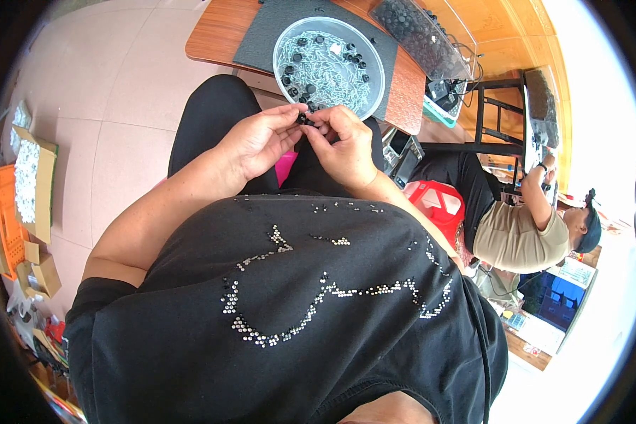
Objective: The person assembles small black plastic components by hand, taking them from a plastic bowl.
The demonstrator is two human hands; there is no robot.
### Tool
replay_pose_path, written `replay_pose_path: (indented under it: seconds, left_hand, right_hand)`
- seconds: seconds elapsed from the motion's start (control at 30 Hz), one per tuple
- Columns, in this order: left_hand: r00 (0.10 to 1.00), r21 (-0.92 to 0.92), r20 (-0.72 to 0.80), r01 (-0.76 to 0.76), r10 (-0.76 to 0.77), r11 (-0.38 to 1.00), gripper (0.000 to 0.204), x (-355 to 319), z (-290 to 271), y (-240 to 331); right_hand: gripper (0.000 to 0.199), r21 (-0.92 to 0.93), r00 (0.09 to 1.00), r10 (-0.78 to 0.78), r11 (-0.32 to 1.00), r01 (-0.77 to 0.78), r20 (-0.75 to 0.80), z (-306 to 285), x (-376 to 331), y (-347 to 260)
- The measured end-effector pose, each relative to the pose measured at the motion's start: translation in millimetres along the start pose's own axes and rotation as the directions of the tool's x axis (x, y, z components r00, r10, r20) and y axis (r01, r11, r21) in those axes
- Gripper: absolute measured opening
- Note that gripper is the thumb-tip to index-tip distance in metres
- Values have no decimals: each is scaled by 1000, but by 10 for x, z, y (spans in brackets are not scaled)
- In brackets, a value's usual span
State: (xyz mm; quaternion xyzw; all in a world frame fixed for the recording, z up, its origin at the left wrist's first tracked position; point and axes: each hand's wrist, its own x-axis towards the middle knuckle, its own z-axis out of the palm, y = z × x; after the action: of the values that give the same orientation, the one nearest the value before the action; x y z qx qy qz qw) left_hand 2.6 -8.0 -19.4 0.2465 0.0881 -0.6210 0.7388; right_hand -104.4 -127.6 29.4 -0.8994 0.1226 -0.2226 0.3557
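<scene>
A small black round plastic part (305, 118) was held above the person's lap, just in front of the counter edge, pinched between the fingertips of both hands. The left hand (258, 141) closed its fingers on the part from the left side, and the right hand (346, 145) closed its fingers on it from the right, so the two hands touched each other there. Just beyond the hands, a round clear plastic bowl (284, 44) stood on a dark grey mat (258, 39) on the brown wooden counter (215, 28); it held many small silver metal pieces and several black round parts. At the right, another person in a beige shirt (516, 237) sat, well apart.
</scene>
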Motion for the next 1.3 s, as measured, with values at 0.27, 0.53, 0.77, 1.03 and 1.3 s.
replay_pose_path:
  seconds: [0.27, 0.53, 0.77, 1.03, 1.3]
  left_hand:
    - [999, 57, 36, -12, 10, 998, 21, -15, 13, 3]
    - [992, 79, 126, -18, 8, 997, 23, -8, -41, 2]
    - [985, 109, 170, -5, -13, 994, 24, 7, -48, 10]
    - [959, 39, 284, 8, -19, 999, 28, -3, -43, 11]
    - [941, -44, 337, 61, -42, 997, 34, -51, 11, -10]
  right_hand:
    - [19, 12, 1000, 23, 1000, -23, 11, 27, -21, 20]
    - [24, 241, 974, 200, 945, -221, 106, 53, -75, 121]
    - [27, 410, 940, 260, 850, -332, 221, -1, -39, 130]
    - [25, 591, 918, 259, 705, -392, 300, -55, 31, 45]
    - [28, 695, 867, 250, 521, -496, 431, -95, 9, 74]
